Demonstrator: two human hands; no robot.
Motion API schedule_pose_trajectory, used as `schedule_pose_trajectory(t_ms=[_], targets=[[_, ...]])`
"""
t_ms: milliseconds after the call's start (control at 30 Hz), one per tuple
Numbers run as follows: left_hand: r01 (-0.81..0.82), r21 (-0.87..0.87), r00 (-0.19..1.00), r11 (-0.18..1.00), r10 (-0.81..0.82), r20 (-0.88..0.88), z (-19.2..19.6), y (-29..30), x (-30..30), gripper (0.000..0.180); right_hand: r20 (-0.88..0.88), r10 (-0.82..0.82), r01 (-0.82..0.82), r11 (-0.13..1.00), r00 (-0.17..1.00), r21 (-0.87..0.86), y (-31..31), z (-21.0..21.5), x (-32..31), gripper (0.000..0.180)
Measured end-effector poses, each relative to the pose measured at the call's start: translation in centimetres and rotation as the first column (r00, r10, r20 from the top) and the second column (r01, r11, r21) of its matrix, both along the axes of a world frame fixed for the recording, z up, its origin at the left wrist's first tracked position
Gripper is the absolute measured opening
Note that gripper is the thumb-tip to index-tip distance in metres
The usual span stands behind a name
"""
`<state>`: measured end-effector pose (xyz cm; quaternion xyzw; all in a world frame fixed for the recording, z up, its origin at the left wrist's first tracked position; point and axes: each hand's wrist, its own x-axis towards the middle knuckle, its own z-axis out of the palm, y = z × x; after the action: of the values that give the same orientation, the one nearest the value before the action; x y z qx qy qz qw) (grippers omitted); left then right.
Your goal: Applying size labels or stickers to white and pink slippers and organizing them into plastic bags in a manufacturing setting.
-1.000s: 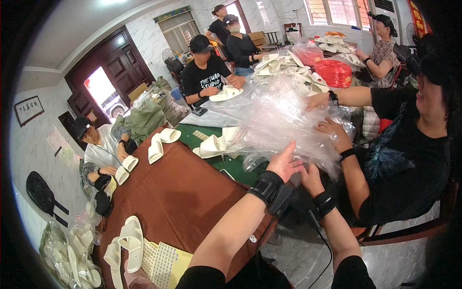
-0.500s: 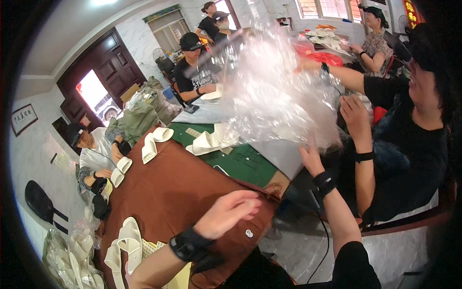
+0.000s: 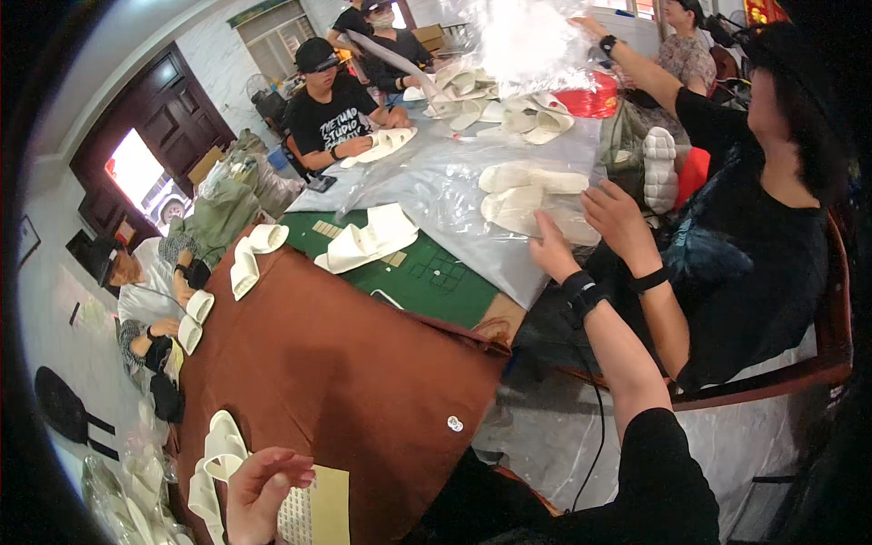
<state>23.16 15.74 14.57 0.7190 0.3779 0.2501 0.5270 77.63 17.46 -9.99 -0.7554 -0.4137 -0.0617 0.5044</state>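
My right hand (image 3: pixel 556 252) reaches across to a pair of cream slippers (image 3: pixel 520 207) in a clear plastic bag. Its fingers close on the bag's near edge. A co-worker's hand (image 3: pixel 619 220) is at the right end of the same bag. My left hand (image 3: pixel 263 490) hovers at the lower left with fingers loosely bent, thumb apart and nothing visible in it. It is beside a pair of cream slippers (image 3: pixel 222 443) and a pale yellow sticker sheet (image 3: pixel 329 509) on the brown-covered table (image 3: pixel 363 381).
The co-worker's other arm lifts shiny clear plastic (image 3: pixel 531 45) over a pile of slippers (image 3: pixel 536 118). More slippers lie on the green mat (image 3: pixel 445 277) and along the table's left side. Bagged slippers (image 3: pixel 136 490) are at lower left. A cable (image 3: pixel 599 436) hangs by my right arm.
The large clear plastic has moved up and away, uncovering the bagged slippers and the pile. My left hand has moved down and left, to the sticker sheet. The view has shifted.
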Motion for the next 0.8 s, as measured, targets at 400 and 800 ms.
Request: schedule_pose_trajectory(t_ms=[400, 800], targets=[[-0.42, 0.192, 0.906, 0.887, 0.423, 0.028, 1.5, -3.3, -10.9, 0.029, -0.019, 0.099, -0.095, 0.984, 0.995, 0.149, 1.3, 3.8, -6.2, 0.038], [-0.625, 0.141, 0.772, 0.768, 0.582, 0.255, 2.1, -8.1, -18.1, 0.027, 0.034, 0.424, -0.424, 0.905, 0.905, 0.024, 0.5, 8.6, -13.0, 0.032]])
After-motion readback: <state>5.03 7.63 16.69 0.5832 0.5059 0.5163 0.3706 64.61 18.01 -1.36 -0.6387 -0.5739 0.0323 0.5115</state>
